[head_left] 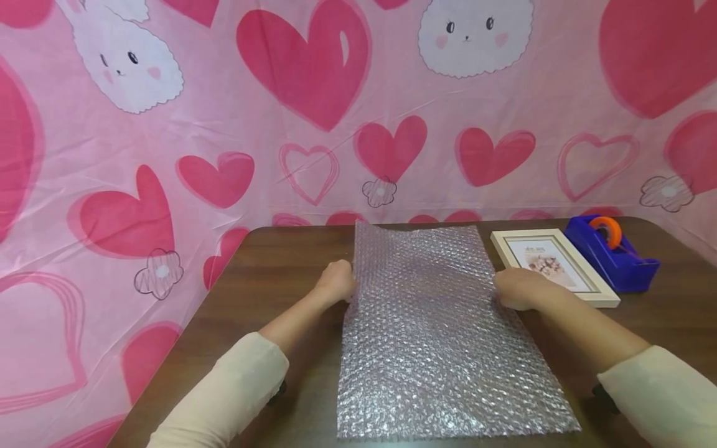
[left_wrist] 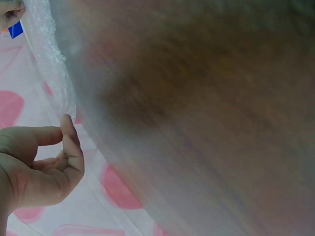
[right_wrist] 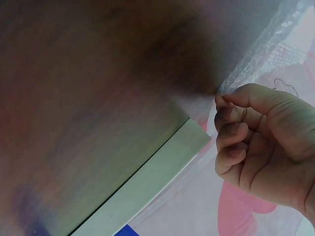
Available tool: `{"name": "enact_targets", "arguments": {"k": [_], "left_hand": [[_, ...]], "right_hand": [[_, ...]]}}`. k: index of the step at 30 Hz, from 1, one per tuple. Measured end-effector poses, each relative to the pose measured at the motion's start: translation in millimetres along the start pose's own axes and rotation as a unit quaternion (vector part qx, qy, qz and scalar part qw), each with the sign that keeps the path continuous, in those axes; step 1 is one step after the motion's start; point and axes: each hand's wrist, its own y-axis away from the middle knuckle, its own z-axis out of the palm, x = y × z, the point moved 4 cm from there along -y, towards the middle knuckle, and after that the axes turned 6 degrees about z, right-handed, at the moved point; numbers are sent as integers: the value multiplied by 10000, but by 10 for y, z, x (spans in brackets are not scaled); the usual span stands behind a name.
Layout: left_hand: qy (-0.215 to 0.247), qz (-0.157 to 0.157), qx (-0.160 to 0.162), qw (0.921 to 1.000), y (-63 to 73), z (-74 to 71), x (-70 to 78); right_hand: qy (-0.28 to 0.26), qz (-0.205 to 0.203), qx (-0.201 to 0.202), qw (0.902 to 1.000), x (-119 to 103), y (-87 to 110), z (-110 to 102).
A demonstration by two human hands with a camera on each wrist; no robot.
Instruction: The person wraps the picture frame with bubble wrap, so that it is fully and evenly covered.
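Glossy, bumpy plastic bubble wrap (head_left: 431, 336), smooth wood-look table (head_left: 280, 261)

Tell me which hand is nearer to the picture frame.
Right. The right hand pinches the bubble wrap at its right edge, close beside the picture frame; the left hand pinches the opposite edge, with the bubble wrap between it and the picture frame.

Bare tabletop (head_left: 246, 292) offers passage left of the left arm (head_left: 297, 320), while frame (head_left: 560, 261) and dispenser (head_left: 622, 264), side by side, block the far right beside the bubble wrap (head_left: 437, 348).
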Motion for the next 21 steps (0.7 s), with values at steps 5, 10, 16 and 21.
{"name": "enact_targets", "arguments": {"k": [5, 10, 16, 21], "left_hand": [[70, 34, 32, 10000, -15, -14, 21], [193, 91, 12, 9998, 3, -25, 31], [375, 260, -68, 9989, 73, -100, 100], [418, 297, -63, 9987, 108, -171, 120]], "right_hand": [[188, 105, 116, 9997, 2, -11, 1], [78, 190, -8, 9998, 29, -32, 4], [-245, 273, -173, 9992, 73, -38, 2], [-329, 336, -229, 9986, 78, -38, -6]]}}
